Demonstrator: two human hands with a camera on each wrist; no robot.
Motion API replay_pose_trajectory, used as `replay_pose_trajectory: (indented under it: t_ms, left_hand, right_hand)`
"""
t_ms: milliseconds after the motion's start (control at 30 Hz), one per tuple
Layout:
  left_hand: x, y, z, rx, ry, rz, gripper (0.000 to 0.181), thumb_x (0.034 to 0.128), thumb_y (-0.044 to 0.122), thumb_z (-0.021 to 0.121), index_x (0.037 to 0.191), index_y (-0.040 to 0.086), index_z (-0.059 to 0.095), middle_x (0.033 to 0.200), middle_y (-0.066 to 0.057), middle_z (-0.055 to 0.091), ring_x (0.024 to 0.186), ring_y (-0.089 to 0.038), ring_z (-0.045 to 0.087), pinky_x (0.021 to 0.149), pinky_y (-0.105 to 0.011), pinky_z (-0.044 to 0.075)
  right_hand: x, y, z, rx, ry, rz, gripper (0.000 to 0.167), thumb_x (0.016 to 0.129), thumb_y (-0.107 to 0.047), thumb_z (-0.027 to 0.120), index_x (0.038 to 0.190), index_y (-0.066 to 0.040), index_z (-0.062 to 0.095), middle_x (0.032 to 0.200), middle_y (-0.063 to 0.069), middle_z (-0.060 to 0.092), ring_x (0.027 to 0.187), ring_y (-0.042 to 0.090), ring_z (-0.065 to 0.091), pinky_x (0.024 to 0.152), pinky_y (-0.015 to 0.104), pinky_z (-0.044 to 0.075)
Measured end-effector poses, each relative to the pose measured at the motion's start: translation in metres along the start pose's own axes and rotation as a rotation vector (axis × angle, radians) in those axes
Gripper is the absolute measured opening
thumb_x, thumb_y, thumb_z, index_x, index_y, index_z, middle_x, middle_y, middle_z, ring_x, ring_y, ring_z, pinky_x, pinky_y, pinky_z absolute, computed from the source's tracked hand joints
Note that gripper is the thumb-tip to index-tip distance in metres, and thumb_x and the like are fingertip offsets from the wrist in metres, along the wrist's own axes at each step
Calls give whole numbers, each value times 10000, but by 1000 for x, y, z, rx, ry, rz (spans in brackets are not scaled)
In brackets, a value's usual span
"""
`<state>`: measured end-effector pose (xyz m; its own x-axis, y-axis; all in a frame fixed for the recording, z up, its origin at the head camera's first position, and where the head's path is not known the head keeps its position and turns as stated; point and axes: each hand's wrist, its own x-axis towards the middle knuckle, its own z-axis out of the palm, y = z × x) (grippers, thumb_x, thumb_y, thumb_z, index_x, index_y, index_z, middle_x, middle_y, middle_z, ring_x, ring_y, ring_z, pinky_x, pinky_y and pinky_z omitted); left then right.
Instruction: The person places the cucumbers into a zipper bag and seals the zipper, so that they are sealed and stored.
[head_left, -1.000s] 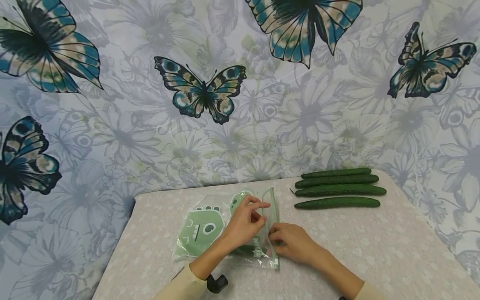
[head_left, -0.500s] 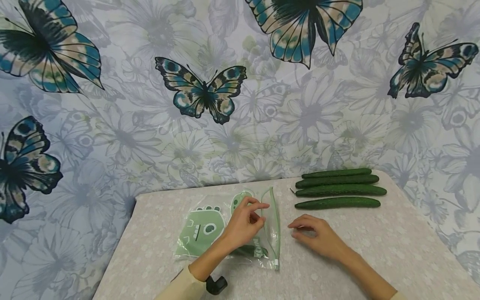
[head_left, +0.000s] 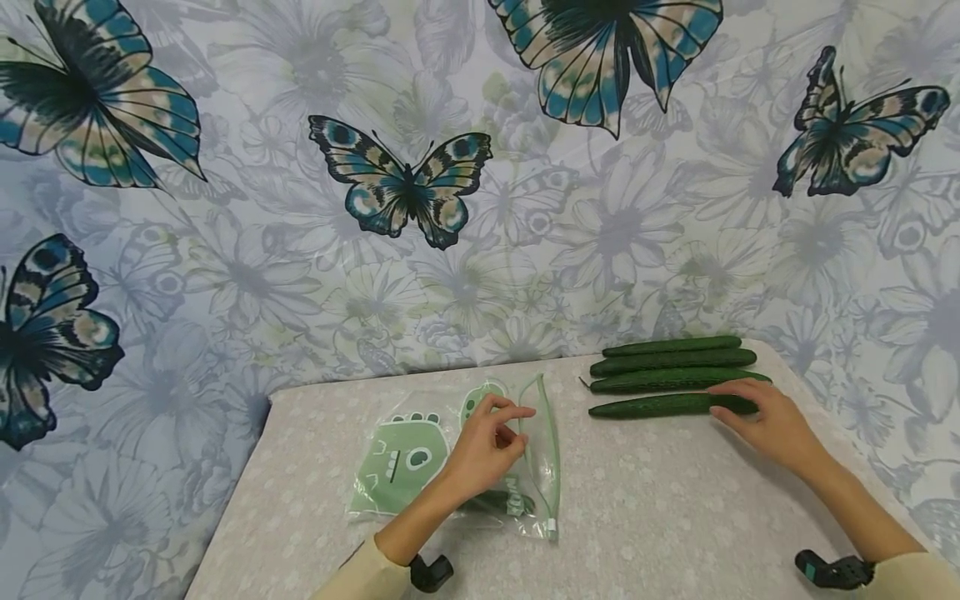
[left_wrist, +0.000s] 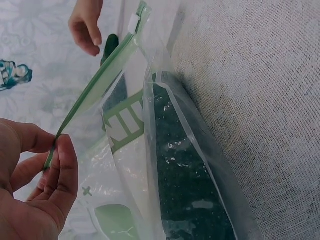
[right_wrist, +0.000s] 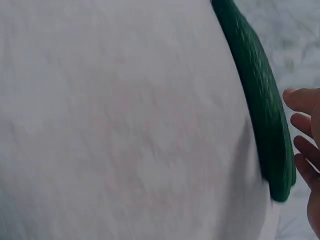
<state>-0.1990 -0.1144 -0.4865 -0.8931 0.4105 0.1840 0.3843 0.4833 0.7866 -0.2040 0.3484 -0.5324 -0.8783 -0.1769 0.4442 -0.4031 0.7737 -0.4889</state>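
A clear zip bag with green cartoon print [head_left: 408, 467] lies on the left half of the table; in the left wrist view a dark green cucumber [left_wrist: 185, 175] is inside it. My left hand [head_left: 483, 446] pinches the green-edged rim of the bag's mouth, which stands partly apart. Over the right end of the nearest loose cucumber [head_left: 645, 407] is my right hand [head_left: 772, 425], fingers spread around it; contact cannot be told. In the right wrist view, the fingers of that hand [right_wrist: 307, 145] are apart beside a cucumber [right_wrist: 262, 95].
Three more cucumbers [head_left: 675, 361] lie side by side behind the nearest one, close to the table's back edge. The table [head_left: 637, 517] has a pale patterned cloth, and a butterfly-print fabric [head_left: 480, 275] hangs behind it.
My right hand has let go of the bag's edge and moved right, over the nearest cucumber's right end. My left hand has stayed nearly still at the bag.
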Motion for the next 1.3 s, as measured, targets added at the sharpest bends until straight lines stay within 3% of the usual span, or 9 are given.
replay_pose_trajectory:
  t_ms: [133, 233, 333, 533, 700, 800, 1033, 1100, 1300]
  left_hand:
    - [-1, -2, 0, -12, 7, -7, 365, 1008, 81, 696, 1354, 184, 752, 1317, -46, 566, 791, -26, 719, 721, -216, 573]
    - [-1, -6, -1, -18, 24, -5, 374, 993, 52, 700, 1340, 178, 760, 1304, -66, 578, 787, -36, 726, 703, -211, 569]
    - [-1, -10, -1, -37, 44, -2, 383, 975, 23, 706, 1326, 162, 769, 1286, -93, 595, 786, -56, 735, 679, -204, 559]
    - [-2, -17, -4, -101, 59, -39, 391, 962, 6, 716, 1315, 163, 777, 1291, -118, 603, 771, -74, 744, 660, -210, 581]
    - [-4, -22, -6, -155, 48, -93, 403, 970, 21, 719, 1322, 210, 770, 1309, -100, 588, 760, -70, 760, 700, -237, 624]
    - [-5, -23, -8, -181, 49, -112, 395, 973, 25, 737, 1326, 200, 770, 1309, -115, 584, 755, -79, 767, 724, -235, 632]
    - [-6, -25, -9, -223, 58, -144, 400, 961, -1, 731, 1316, 175, 779, 1288, -147, 584, 757, -106, 765, 706, -211, 617]
    - [-6, -25, -9, -232, 61, -147, 400, 956, -6, 730, 1311, 172, 782, 1289, -150, 585, 752, -105, 762, 698, -208, 614]
    - [-6, -26, -10, -242, 60, -155, 391, 962, 5, 737, 1315, 169, 780, 1296, -145, 578, 743, -86, 751, 706, -208, 615]
  right_hand:
    - [-3, 24, -14, 3, -77, 97, 367, 969, -186, 811, 1305, -53, 745, 1313, 271, 710, 1178, 538, 630, 889, 667, 525]
    - [-7, 35, -18, -11, -113, 145, 405, 971, -242, 818, 1328, -70, 737, 1311, 263, 712, 1123, 470, 682, 882, 423, 606]
    - [-10, 42, -18, -22, -110, 145, 397, 951, -225, 838, 1313, -89, 748, 1266, 242, 740, 1020, 311, 733, 795, 151, 534]
    - [-13, 49, -14, -72, -69, 120, 350, 954, -165, 825, 1289, -91, 756, 1197, 231, 772, 969, 278, 746, 758, 158, 491]
    - [-16, 47, -16, -23, -72, 158, 347, 985, -186, 797, 1315, -91, 746, 1236, 249, 755, 946, -206, 547, 751, 149, 481]
    - [-20, 41, -20, 45, -67, 202, 360, 1017, -218, 765, 1354, -93, 729, 1298, 250, 730, 988, -302, 435, 739, 117, 477]
    - [-36, 22, -33, 262, -16, 367, 356, 1016, -256, 774, 1328, -90, 734, 1121, -370, 671, 912, -216, 633, 701, 113, 522]
    - [-39, 18, -36, 337, -14, 413, 357, 1012, -242, 779, 1320, -68, 730, 1078, -396, 691, 907, -157, 697, 724, 106, 528]
    - [-47, 5, -40, 515, -10, 479, 326, 1009, -166, 775, 1312, -55, 729, 1037, -242, 812, 927, -47, 780, 777, 103, 554]
